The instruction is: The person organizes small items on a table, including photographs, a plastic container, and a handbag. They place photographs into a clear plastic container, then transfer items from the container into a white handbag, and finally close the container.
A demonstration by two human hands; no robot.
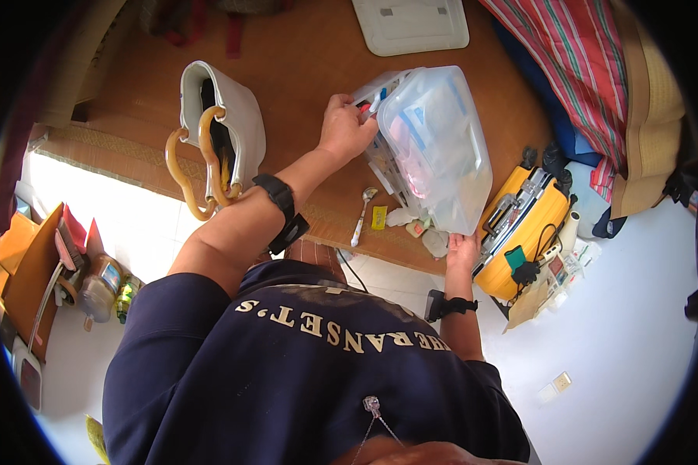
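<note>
A translucent plastic storage box (442, 151) stands tilted on the brown mat, its opening towards the left and mixed small things visible inside. My left hand (348, 129) is at the opening with bent fingers, close to a red item; whether it grips the rim or something inside is hidden. My right hand (463, 251) holds the box's near lower corner from below, fingertips against the plastic. Near the box lie a spoon (363, 218) with a patterned handle, a small yellow packet (378, 218) and a crumpled clear plastic wrapper (400, 217).
A white handbag (247, 119) with amber-coloured ring handles stands at the left, near my left forearm. A white plastic lid (413, 29) lies at the far side. A yellow hard case (515, 232) is at the right, beside striped cloth (581, 70).
</note>
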